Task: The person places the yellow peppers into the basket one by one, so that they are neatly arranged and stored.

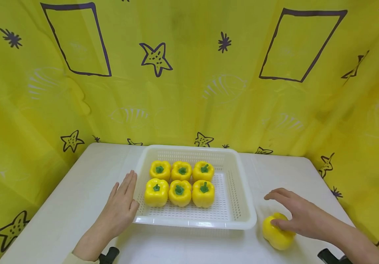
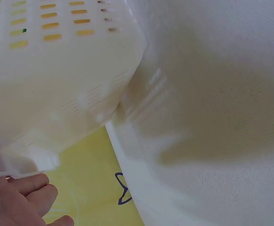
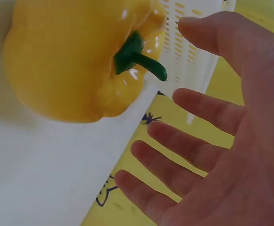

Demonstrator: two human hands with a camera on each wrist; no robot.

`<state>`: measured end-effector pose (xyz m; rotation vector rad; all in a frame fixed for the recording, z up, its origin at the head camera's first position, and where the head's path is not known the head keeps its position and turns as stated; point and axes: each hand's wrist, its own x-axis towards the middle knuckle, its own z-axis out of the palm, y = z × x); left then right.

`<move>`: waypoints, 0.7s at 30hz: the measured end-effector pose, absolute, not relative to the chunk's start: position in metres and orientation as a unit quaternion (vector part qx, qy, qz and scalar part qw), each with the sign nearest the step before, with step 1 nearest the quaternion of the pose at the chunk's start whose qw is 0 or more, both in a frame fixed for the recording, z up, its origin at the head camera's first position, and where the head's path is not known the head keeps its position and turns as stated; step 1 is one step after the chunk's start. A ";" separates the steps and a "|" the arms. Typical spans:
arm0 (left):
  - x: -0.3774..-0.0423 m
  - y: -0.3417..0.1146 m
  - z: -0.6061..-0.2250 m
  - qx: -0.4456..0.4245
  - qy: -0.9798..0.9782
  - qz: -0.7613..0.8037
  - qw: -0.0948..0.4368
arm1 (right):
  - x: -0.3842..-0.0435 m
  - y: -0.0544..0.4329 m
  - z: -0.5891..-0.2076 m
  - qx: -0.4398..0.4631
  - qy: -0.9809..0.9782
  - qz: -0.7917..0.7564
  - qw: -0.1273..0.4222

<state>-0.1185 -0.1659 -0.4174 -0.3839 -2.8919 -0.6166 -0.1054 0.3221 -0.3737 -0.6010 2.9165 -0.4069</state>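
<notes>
A white plastic basket (image 1: 189, 223) holds several yellow bell peppers (image 1: 180, 193) with green stems, standing in two rows toward its left side. My left hand (image 1: 121, 205) lies along the basket's left rim with its fingers straight; in the left wrist view its fingers (image 2: 40, 193) show right at the rim. To the right of the basket, one more yellow bell pepper (image 1: 276, 233) sits on the table. Over it hovers my right hand (image 1: 303, 216), fingers spread and thumb apart; the right wrist view shows a gap between the fingers and this pepper's green stem (image 3: 148, 65).
The table (image 1: 163, 244) has a white cover. A yellow curtain (image 1: 189, 91) with dark stars and fish drawings rises behind it and along both sides. Inside the basket, bare mesh floor (image 1: 224, 198) shows right of the peppers.
</notes>
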 end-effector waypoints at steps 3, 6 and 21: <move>-0.118 -0.166 -0.417 -0.129 -0.967 -0.207 0.077 | -0.104 0.324 -0.377 -0.187 0.967 -0.137 0.103; -0.118 -0.166 -0.417 -0.128 -0.967 -0.209 0.076 | -0.103 0.326 -0.380 -0.191 0.965 -0.138 0.111; -0.118 -0.166 -0.417 -0.129 -0.966 -0.208 0.082 | -0.101 0.330 -0.386 -0.223 0.953 -0.153 0.140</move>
